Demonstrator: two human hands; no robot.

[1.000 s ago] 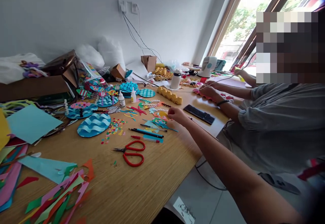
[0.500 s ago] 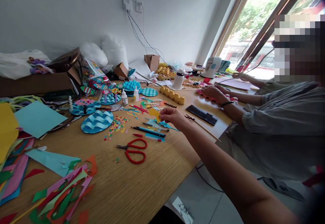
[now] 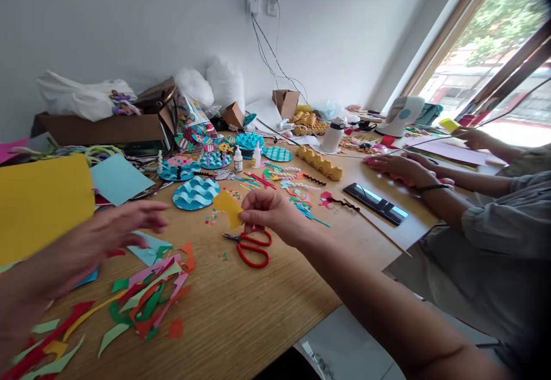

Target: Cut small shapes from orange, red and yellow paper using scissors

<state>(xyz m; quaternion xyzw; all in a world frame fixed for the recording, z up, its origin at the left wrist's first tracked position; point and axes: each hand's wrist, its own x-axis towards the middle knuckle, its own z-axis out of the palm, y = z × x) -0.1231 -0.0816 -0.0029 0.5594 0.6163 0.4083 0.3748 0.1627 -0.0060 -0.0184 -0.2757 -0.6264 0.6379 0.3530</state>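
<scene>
My right hand (image 3: 271, 216) pinches a small piece of yellow paper (image 3: 228, 208) above the middle of the table. Just below it lie red-handled scissors (image 3: 253, 254), their blades pointing left. My left hand (image 3: 124, 228), somewhat blurred, reaches in from the left with its fingers apart and nothing in them. It hovers above colourful paper scraps (image 3: 159, 288), near a large yellow sheet (image 3: 47, 202) and a light blue square sheet (image 3: 121, 179). A blue disc with wavy paper strips (image 3: 196, 193) lies behind the yellow piece.
Two glue bottles (image 3: 238, 159) stand beyond the disc. A black phone (image 3: 376, 202) and a thin stick (image 3: 383, 232) lie to the right. Yellow egg-carton strip (image 3: 319, 163) is further back. Another person's hands (image 3: 398, 167) work at the right.
My left hand has come into view from the left. My right hand has drawn the yellow paper nearer, over the scissors. The camera view has turned left.
</scene>
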